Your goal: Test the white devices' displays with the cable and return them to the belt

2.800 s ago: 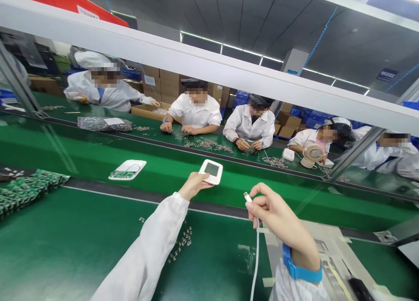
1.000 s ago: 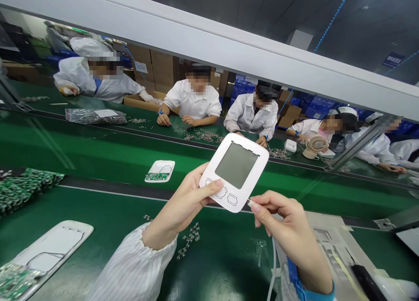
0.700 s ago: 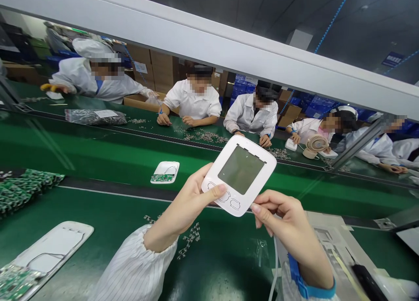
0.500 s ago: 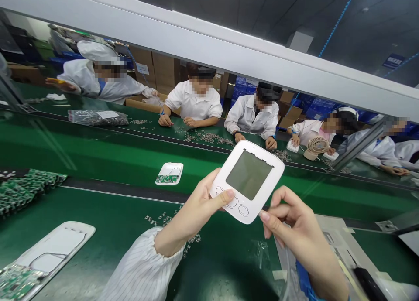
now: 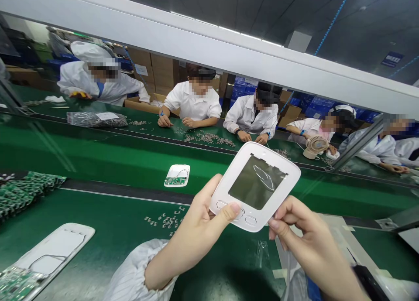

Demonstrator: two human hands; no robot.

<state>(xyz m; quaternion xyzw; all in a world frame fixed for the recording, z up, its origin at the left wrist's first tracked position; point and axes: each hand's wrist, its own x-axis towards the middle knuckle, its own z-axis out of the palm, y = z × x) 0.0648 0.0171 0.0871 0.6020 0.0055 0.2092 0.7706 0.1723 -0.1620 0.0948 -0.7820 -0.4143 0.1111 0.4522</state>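
Observation:
My left hand [image 5: 209,222] is closed around the lower left of a white plastic device housing [image 5: 222,183], its thumb across the front by the button outlines. The housing is tilted, with its dark display window [image 5: 245,181] facing me. A pale, curved wrinkle-like streak crosses the upper right of the window; whether it is a film or a reflection I cannot tell. Close against the lower right edge, my right hand [image 5: 303,231] has thumb and fingers pinched together. What they pinch is too small or hidden to name.
Small metal parts [image 5: 168,222] lie on the green bench [image 5: 124,213]. Two white housings with circuit boards, one near [image 5: 62,244] and one farther [image 5: 177,175], rest left of my hands. Stacked green boards [image 5: 29,192] sit far left. A dark-handled tool [image 5: 369,281] is at right. Co-workers sit opposite.
The housing has moved slightly right and toward me in both hands. The right fingers are closer to its edge, and a pale streak now shows on the window. The farther board-bearing housing has shifted right.

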